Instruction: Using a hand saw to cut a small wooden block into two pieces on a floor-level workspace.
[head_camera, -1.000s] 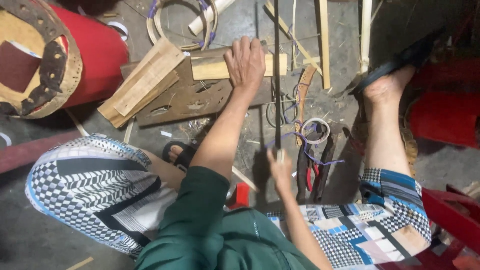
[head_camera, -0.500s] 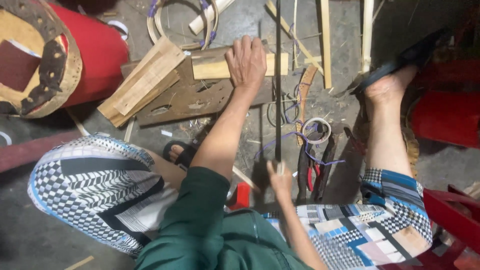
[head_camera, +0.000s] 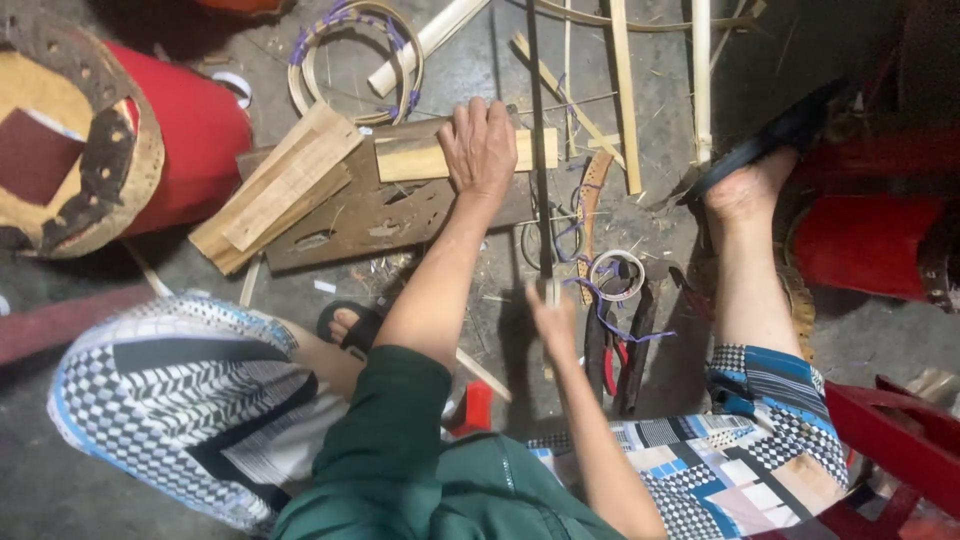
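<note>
1. Our left hand (head_camera: 480, 145) lies flat and open on the pale wood block (head_camera: 455, 157), pressing it onto the dark board (head_camera: 370, 215) on the floor.
2. The block's long axis runs left to right.
3. Our right hand (head_camera: 553, 318) grips the thin dark strip (head_camera: 536, 140) – it points straight away from us, crossing the block's right end.

The left hand (head_camera: 480, 145) is stretched far forward and laid flat, palm down. The right hand (head_camera: 553, 318) is kept close, fingers closed.
</note>
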